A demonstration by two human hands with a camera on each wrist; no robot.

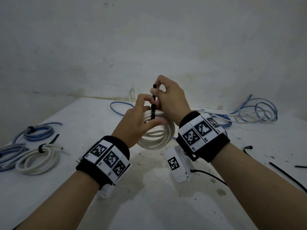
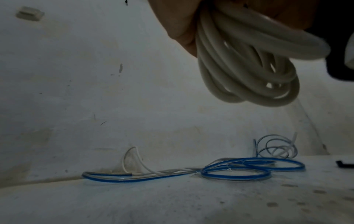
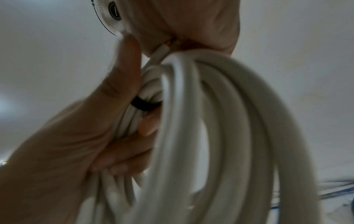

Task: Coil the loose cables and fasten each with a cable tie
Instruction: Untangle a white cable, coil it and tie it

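Head view shows me holding the white cable coil (image 1: pixel 156 130) up off the desk (image 1: pixel 83 123), between my two hands. A black cable tie (image 1: pixel 153 103) wraps the coil's top and its tail stands upright, straight above the bundle. My right hand (image 1: pixel 169 98) is the nearer one to that tail, fingers (image 1: pixel 153 92) pinching it near the tip. My left hand (image 1: pixel 137 122) grips the bundle, fingers curled round the strands, thumb by the tie's head. I judge the next pull goes straight up.
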